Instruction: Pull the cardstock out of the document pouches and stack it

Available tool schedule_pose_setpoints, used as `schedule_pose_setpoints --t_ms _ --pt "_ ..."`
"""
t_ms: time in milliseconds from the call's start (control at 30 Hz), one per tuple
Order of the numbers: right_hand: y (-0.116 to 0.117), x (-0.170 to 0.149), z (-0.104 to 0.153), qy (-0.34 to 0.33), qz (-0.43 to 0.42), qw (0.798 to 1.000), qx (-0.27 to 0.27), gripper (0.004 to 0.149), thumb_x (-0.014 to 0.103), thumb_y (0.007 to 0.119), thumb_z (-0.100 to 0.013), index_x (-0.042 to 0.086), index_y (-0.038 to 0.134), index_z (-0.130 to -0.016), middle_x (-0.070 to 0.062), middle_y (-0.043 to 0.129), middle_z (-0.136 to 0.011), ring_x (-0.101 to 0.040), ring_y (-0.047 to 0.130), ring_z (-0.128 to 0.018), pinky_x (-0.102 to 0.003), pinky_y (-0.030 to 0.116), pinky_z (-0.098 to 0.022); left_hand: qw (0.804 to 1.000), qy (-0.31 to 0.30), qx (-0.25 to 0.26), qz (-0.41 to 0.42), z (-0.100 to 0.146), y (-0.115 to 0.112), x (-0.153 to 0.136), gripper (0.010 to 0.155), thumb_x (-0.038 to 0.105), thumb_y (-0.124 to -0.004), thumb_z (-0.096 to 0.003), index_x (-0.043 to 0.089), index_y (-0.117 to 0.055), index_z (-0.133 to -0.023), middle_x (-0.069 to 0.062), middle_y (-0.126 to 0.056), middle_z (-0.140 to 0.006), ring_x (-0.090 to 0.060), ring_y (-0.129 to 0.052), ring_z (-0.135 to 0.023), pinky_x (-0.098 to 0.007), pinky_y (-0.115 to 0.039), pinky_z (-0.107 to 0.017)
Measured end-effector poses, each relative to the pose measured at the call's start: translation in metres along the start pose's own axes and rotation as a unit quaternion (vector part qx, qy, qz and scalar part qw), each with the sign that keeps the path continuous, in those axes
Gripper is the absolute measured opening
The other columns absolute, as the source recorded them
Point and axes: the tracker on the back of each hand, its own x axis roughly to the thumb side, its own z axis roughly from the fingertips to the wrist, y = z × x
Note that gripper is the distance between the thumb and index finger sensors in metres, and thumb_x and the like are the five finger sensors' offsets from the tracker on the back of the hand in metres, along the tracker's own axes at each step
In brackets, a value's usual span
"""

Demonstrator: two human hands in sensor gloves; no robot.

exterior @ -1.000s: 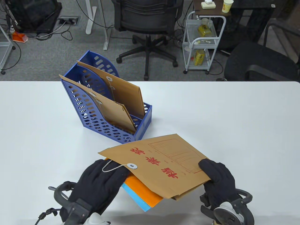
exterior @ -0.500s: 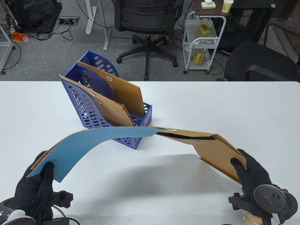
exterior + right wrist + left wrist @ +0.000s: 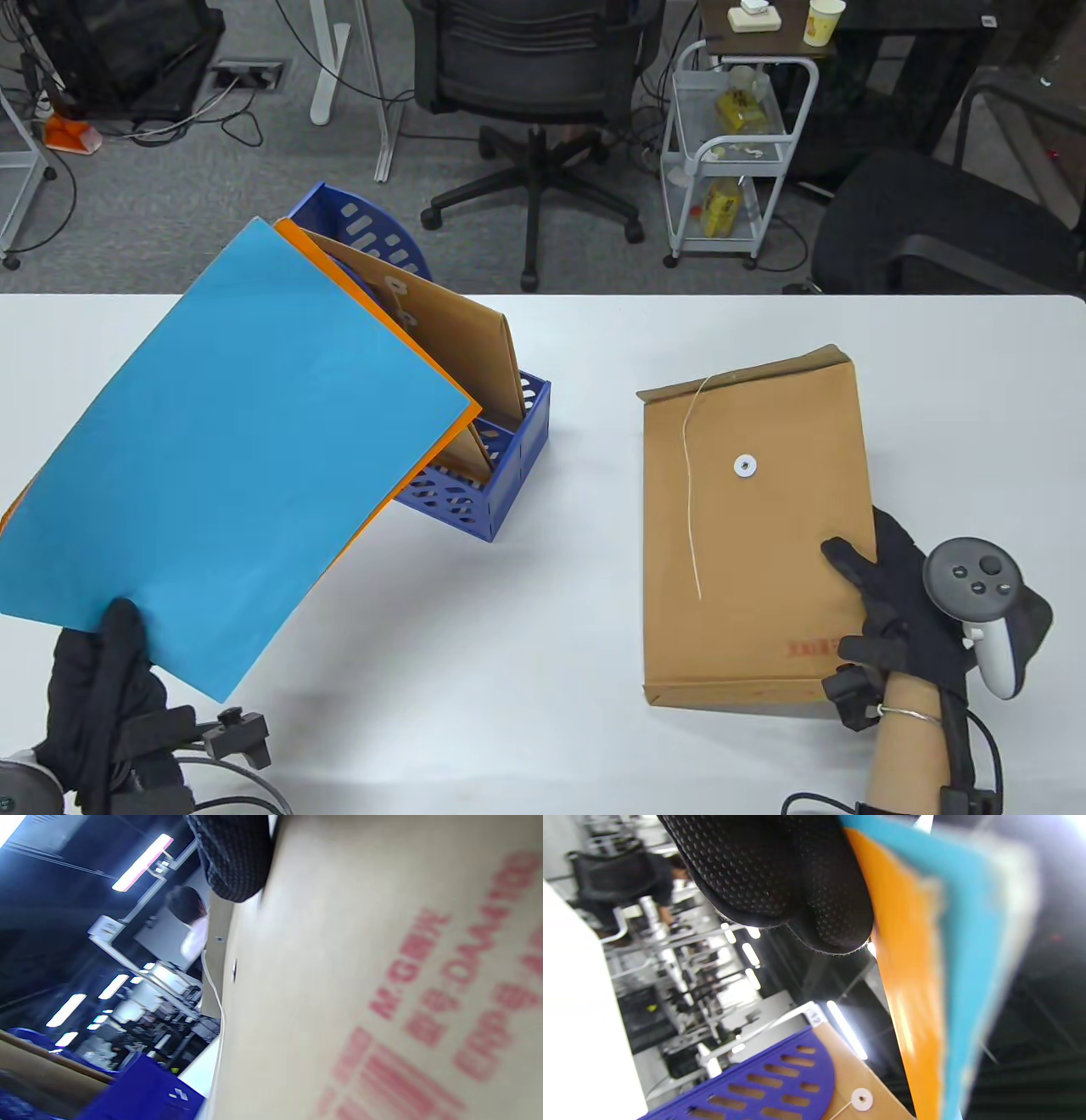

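White table (image 3: 577, 747): bare surface lies between the two hands and along the near edge. Blue cardstock sheet (image 3: 229, 458), held above the table's left side, runs its long axis from near-left to far-right, tilted up, with an orange cardstock sheet (image 3: 424, 458) directly behind it (only an edge strip shows). Both hide part of the blue perforated plastic file rack (image 3: 517, 441), which holds upright brown pouches (image 3: 458, 340). Brown kraft document pouch (image 3: 755, 526) lies flat on the right, long axis near-to-far, flap end farthest, white string (image 3: 689, 501) loose across it. Left hand (image 3: 102, 705) pinches the sheets' near corner. Right hand (image 3: 916, 620) grips the pouch's near-right edge, thumb on top.
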Motion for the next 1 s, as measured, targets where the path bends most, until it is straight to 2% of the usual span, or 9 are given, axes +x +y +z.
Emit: schedule_pose_setpoints --t_ms 167,233,300,367,400,533,700,867,1000 --pt "0.038 -0.017 -0.006 0.040 0.144 0.989 -0.012 0.080 0.045 0.070 -0.069 0.000 0.032 -0.122 -0.012 0.081 -0.095 -0.014 0.095 -0.051 -0.042 0.082 -0.051 0.998 0.043 0.033 0.032 0.009 0.006 -0.022 0.043 0.027 -0.066 -0.0685 0.002 -0.068 -0.103 -0.012 -0.093 -0.081 -0.009 -0.101 -0.056 -0.033 -0.091 -0.044" --pt "0.042 -0.020 -0.006 0.057 0.187 0.981 0.002 0.083 0.046 0.067 -0.070 -0.004 0.027 -0.122 -0.022 0.073 -0.104 -0.024 0.094 -0.061 -0.050 0.077 -0.056 0.996 0.066 0.057 0.025 0.012 0.012 -0.030 0.043 0.027 -0.066 -0.0688 0.001 -0.067 -0.103 -0.013 -0.092 -0.081 -0.010 -0.100 -0.057 -0.033 -0.090 -0.044" --pt "0.043 -0.018 -0.004 0.052 0.237 0.970 0.008 0.080 0.048 0.065 -0.070 -0.002 0.032 -0.123 -0.026 0.067 -0.110 -0.037 0.090 -0.076 -0.057 0.072 -0.061 0.993 0.091 0.075 0.017 0.013 0.015 -0.036 0.043 0.026 -0.065 -0.0692 0.000 -0.066 -0.103 -0.014 -0.092 -0.082 -0.009 -0.100 -0.057 -0.033 -0.090 -0.044" --pt "0.045 -0.016 -0.002 0.052 0.274 0.960 0.011 0.078 0.050 0.064 -0.071 -0.001 0.036 -0.123 -0.032 0.058 -0.115 -0.050 0.076 -0.092 -0.062 0.067 -0.064 0.988 0.122 0.089 0.013 0.012 0.018 -0.044 0.043 0.025 -0.064 -0.0696 -0.002 -0.064 -0.103 -0.015 -0.090 -0.083 -0.010 -0.100 -0.058 -0.033 -0.090 -0.045" --pt "0.045 -0.013 -0.001 0.049 0.285 0.957 0.006 0.078 0.050 0.062 -0.071 -0.001 0.035 -0.123 -0.034 0.053 -0.117 -0.054 0.072 -0.095 -0.065 0.064 -0.065 0.985 0.144 0.094 0.013 0.012 0.018 -0.048 0.043 0.024 -0.063 -0.0697 -0.003 -0.063 -0.103 -0.016 -0.089 -0.084 -0.011 -0.100 -0.059 -0.034 -0.090 -0.045" --pt "0.042 0.001 0.006 0.011 0.258 0.966 -0.018 0.078 0.050 0.057 -0.073 -0.003 0.032 -0.124 -0.039 0.042 -0.118 -0.062 0.059 -0.100 -0.070 0.057 -0.067 0.972 0.212 0.101 -0.008 0.009 0.014 -0.066 0.044 0.022 -0.060 -0.0702 -0.005 -0.057 -0.105 -0.020 -0.084 -0.087 -0.014 -0.099 -0.061 -0.036 -0.089 -0.045" --pt "0.039 0.026 0.025 -0.078 0.234 0.968 -0.038 0.080 0.051 0.054 -0.073 -0.005 0.026 -0.123 -0.039 0.039 -0.119 -0.066 0.049 -0.102 -0.072 0.052 -0.068 0.946 0.306 0.103 -0.018 0.012 -0.002 -0.090 0.045 0.018 -0.056 -0.0704 -0.007 -0.049 -0.106 -0.026 -0.078 -0.091 -0.018 -0.098 -0.063 -0.039 -0.088 -0.047" --pt "0.044 0.045 0.054 -0.204 0.173 0.964 0.002 0.077 0.052 0.051 -0.073 0.001 0.024 -0.124 -0.033 0.037 -0.123 -0.063 0.038 -0.108 -0.072 0.043 -0.072 0.919 0.383 0.088 -0.026 0.022 -0.015 -0.112 0.046 0.018 -0.056 -0.0700 -0.009 -0.047 -0.107 -0.028 -0.076 -0.092 -0.022 -0.097 -0.067 -0.044 -0.086 -0.049" --pt "0.055 0.056 0.081 -0.280 0.155 0.946 0.046 0.076 0.053 0.050 -0.073 0.004 0.024 -0.125 -0.030 0.036 -0.125 -0.058 0.034 -0.111 -0.070 0.037 -0.075 0.902 0.424 0.079 0.003 0.027 -0.022 -0.117 0.049 0.015 -0.056 -0.0696 -0.011 -0.042 -0.108 -0.033 -0.070 -0.096 -0.029 -0.093 -0.072 -0.051 -0.082 -0.053"
